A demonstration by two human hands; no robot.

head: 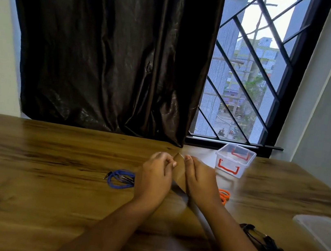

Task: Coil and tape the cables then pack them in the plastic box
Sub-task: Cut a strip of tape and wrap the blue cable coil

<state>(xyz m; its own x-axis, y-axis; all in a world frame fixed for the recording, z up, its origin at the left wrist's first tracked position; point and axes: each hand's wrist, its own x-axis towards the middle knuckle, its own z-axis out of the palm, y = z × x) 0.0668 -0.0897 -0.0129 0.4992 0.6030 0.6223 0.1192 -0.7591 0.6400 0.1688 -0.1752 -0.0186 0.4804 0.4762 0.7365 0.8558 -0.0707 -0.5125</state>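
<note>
A strip of brown tape (179,170) is stretched between my hands above the wooden table (46,172). My left hand (155,177) pinches its left edge and my right hand (200,180) pinches its far corner with the thumb. Left of my left hand, a coiled blue cable (119,179) lies on the table. A black cable (263,243) lies in a bundle at the near right. The clear plastic box (234,162) with red handles stands open at the far right, beyond my right hand.
Orange-handled scissors (224,195) lie just right of my right hand, partly hidden by it. A clear lid (324,237) rests at the table's right edge. A dark curtain (106,52) and a barred window (254,74) stand behind the table.
</note>
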